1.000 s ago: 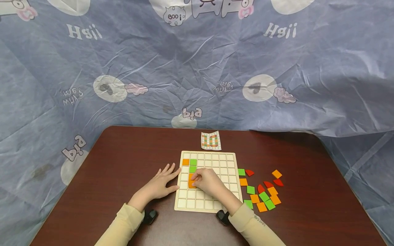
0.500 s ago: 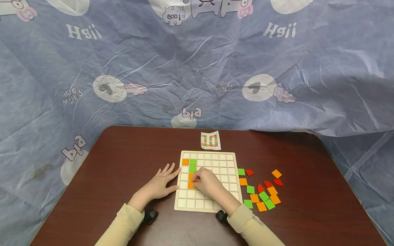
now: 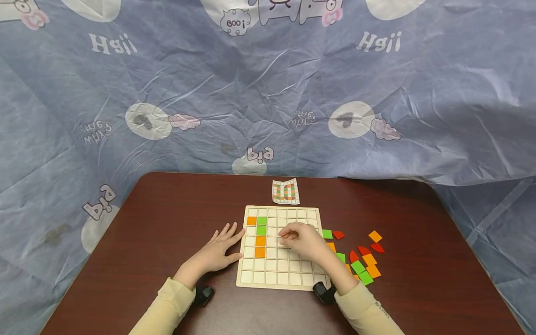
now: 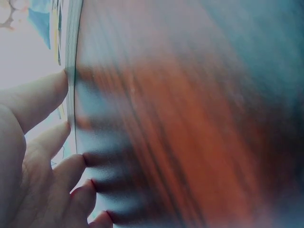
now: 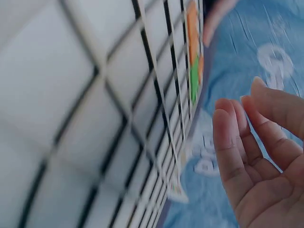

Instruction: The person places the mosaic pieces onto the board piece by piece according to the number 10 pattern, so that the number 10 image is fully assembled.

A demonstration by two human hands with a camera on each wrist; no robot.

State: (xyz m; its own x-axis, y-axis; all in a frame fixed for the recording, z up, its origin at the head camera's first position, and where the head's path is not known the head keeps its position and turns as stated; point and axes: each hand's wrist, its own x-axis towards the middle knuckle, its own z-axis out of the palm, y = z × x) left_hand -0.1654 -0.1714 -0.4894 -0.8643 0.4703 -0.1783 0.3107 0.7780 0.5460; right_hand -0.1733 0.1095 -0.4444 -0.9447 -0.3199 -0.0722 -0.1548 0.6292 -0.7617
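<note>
A pale wooden grid board (image 3: 271,278) lies on the table. Its left side carries one orange square tile (image 3: 251,221), two green tiles (image 3: 261,230) and two more orange tiles (image 3: 260,252) in a column below them. Over the board's middle hovers my right hand (image 3: 302,238), fingers loosely bent and nothing between them; the right wrist view confirms the bare fingertips (image 5: 223,126). My left hand (image 3: 215,251) lies with fingers spread at the board's left edge. Thumb and index fingertips (image 4: 59,83) meet that edge (image 4: 72,57) in the left wrist view.
Right of the board lie loose orange squares (image 3: 373,271), green squares (image 3: 366,278) and several red quarter-round pieces (image 3: 378,248), a few partly behind the right forearm. A small printed pattern card (image 3: 286,191) sits beyond the board. Blue patterned cloth (image 3: 234,83) hangs behind the table.
My right hand has let go of the lower orange tile and moved right across the board, uncovering both orange tiles in their cells. The left hand stays put.
</note>
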